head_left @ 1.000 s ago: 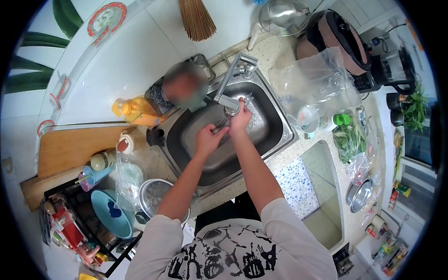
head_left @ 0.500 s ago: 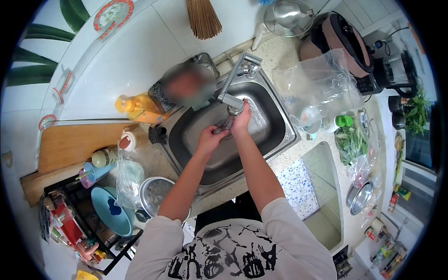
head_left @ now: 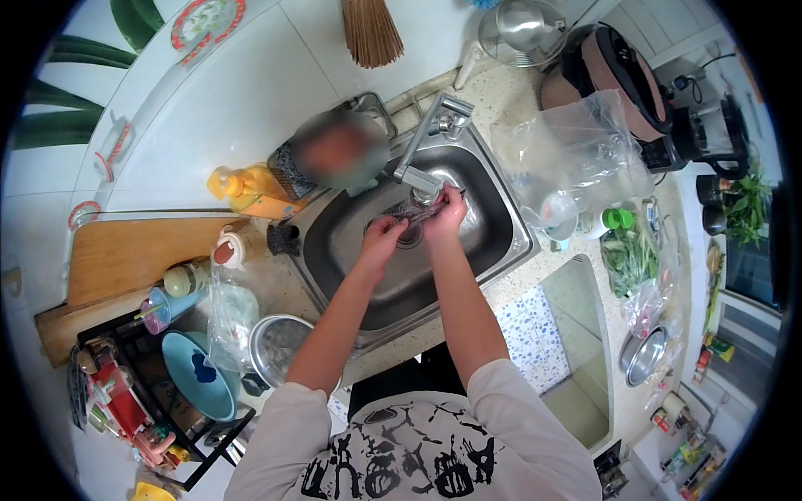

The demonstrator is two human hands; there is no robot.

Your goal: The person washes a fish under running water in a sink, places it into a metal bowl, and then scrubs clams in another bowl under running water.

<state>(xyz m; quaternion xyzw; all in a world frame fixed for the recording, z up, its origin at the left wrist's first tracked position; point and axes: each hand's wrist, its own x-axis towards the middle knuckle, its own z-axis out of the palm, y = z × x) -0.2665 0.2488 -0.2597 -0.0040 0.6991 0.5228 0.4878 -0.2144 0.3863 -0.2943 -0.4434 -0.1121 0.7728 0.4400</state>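
A dark, wet cloth-like piece (head_left: 410, 210) is stretched between my two hands over the steel sink (head_left: 401, 288), just under the faucet (head_left: 420, 177). My left hand (head_left: 383, 237) pinches its left end with closed fingers. On the other side, my right hand (head_left: 446, 213) is closed on the right end, close beside the faucet's spout. The drain shows below the cloth, between the hands. What the cloth is exactly cannot be made out.
Left of the sink stand a yellow bottle (head_left: 257, 192), a dark scrubber (head_left: 283, 239) and a metal pot (head_left: 280, 344). A blurred object (head_left: 341, 150) sits behind it. On the right lie a plastic bag (head_left: 576, 150) and bagged greens (head_left: 628, 259).
My hands have moved apart, and the dark cloth between them has gone from bunched to spread out. The view has shifted slightly.
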